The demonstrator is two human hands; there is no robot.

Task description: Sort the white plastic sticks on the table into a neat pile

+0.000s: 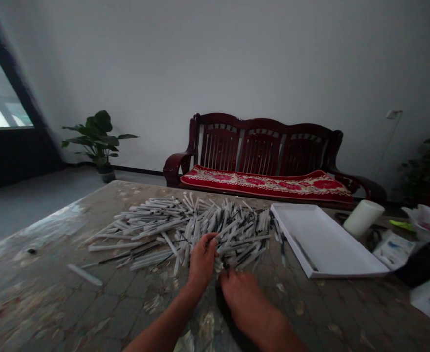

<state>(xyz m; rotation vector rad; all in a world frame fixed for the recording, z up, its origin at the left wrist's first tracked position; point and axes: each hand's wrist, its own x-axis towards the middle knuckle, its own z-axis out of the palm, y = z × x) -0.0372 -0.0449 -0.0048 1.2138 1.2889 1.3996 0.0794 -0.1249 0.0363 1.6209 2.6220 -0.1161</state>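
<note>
A wide heap of slim whitish, pen-like tubes (156, 227), mixed with thin black sticks (138, 253), spreads over the middle of the table. My left hand (201, 261) is at the near edge of the heap, thumb and fingers pinched on what looks like one whitish tube. Just right of it, my right hand (241, 291) is closed low over the table, with a small dark bit at its fingertips that I cannot make out. A shallow white tray (332, 244) to the right holds one dark pen-like stick (305, 253).
The patterned table cover (116, 313) lies under everything. Beyond the tray are a white roll (364, 218), a small printed box (394, 249) and a pale scalloped bowl (425, 222). A small black piece (31, 251) lies far left. Behind the table stands a wooden bench (259, 146).
</note>
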